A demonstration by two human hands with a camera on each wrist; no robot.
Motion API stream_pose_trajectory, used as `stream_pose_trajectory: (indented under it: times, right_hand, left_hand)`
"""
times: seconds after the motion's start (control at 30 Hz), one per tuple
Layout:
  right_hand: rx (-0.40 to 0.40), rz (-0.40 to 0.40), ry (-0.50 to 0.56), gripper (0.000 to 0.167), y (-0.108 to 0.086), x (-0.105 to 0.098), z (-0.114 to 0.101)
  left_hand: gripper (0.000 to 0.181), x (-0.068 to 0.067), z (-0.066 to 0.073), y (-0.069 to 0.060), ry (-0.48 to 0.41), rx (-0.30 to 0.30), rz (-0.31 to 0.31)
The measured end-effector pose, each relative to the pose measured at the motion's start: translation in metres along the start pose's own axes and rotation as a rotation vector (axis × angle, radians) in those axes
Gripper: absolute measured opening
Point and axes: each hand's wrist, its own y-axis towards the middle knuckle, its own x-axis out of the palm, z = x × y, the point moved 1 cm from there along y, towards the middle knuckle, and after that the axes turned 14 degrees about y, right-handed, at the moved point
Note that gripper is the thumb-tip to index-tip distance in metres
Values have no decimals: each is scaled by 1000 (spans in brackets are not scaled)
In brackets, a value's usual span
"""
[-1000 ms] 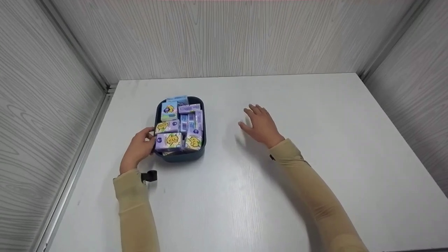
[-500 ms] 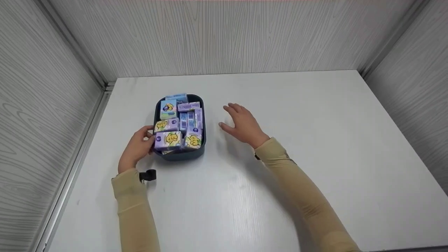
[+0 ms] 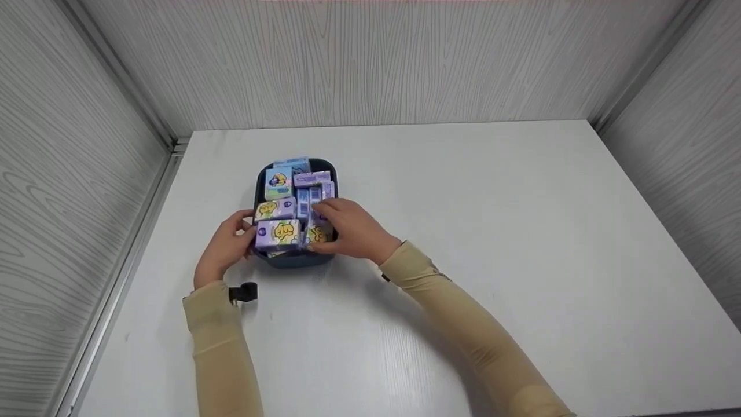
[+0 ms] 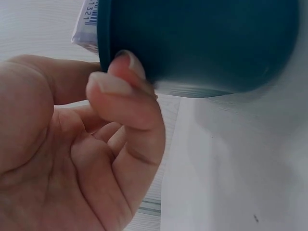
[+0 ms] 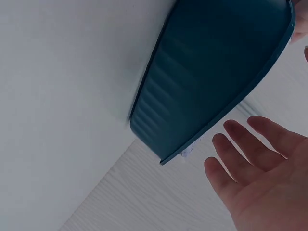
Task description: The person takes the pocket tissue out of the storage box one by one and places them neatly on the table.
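Container of dark teal plastic [image 3: 296,262] with rounded corners stood beside the left hand [image 3: 224,248], which pinched its rim, while the right hand [image 3: 360,233] had fingers and thumb apart over small purple and blue cartons [image 3: 279,234] inside, contact unclear.

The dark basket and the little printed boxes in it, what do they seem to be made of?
The basket looks like moulded plastic with a soft sheen: the wrist views show smooth, even teal surfaces without visible grain. The boxes look like printed card, maybe coated: flat faces, straight edges, cartoon pictures. I can't tell whether film wraps them.
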Motion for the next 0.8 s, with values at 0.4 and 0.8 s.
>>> stream_pose_trajectory:
  times: [0.4, 0.8]
  right_hand:
    - [55, -1, -59, 70, 10, 18, -8]
    - [45, -6, -33, 74, 12, 16, -9]
  left_hand:
    - [50, 0, 0, -1, -20, 10, -1]
    - [50, -1, 2, -1, -33, 17, -17]
